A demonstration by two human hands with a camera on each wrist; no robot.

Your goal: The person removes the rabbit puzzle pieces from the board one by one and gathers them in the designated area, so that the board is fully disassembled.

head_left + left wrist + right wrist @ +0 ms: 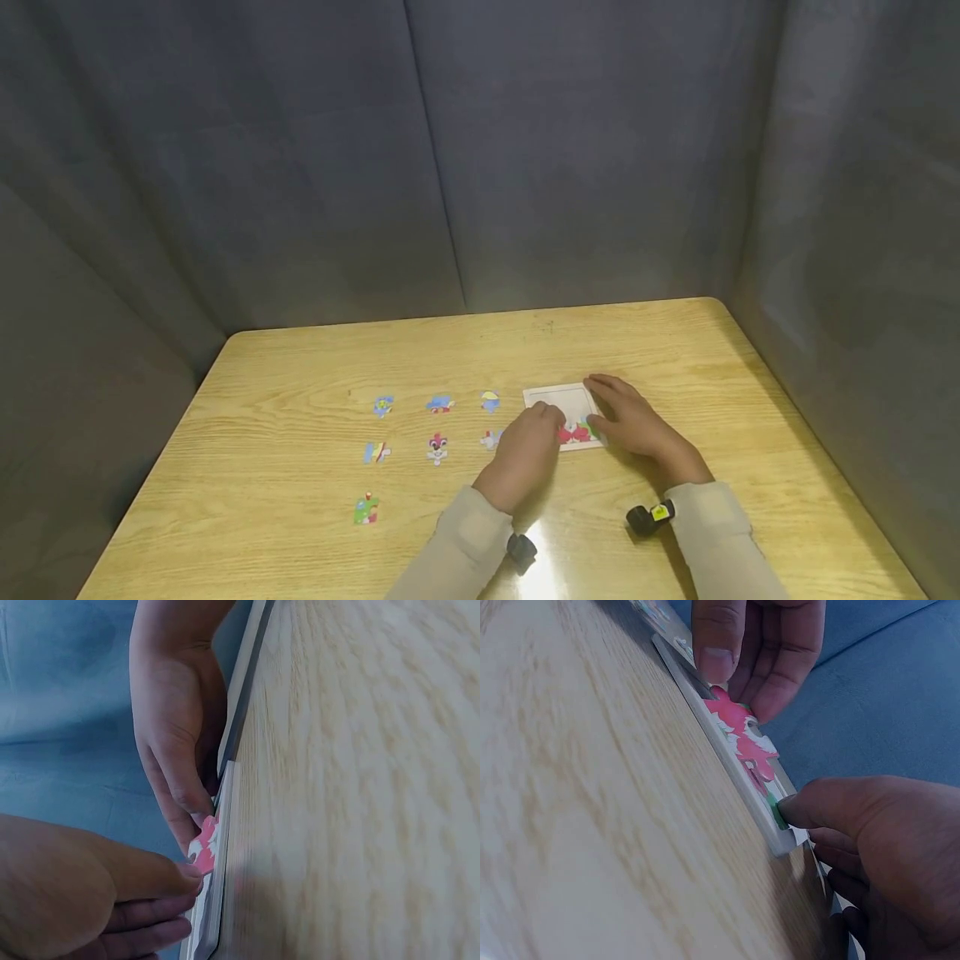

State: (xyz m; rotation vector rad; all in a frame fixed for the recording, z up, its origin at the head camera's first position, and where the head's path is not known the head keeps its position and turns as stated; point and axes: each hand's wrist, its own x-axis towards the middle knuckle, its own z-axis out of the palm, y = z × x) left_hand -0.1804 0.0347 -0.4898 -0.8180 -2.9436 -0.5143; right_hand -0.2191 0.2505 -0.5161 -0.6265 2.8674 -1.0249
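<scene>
A shallow pale wooden puzzle board (553,389) lies on the table, partly hidden by both hands. Red-and-white jigsaw pieces (739,727) sit along its near side, and a green piece (775,813) fills the near right corner. My left hand (527,446) reaches over the board's left side. Its thumb and curled fingers pinch the left end of a red-and-white piece (205,855). At the board's right edge, my right hand (633,421) grips the rim, thumb on the green piece and fingers along the outer side.
Loose jigsaw pieces lie left of the board, among them a blue one with yellow (490,402), a red-and-white face piece (437,450) and a green one (366,509). A wooden table (300,358) carries everything. Dark grey curtains (300,167) enclose its back and sides.
</scene>
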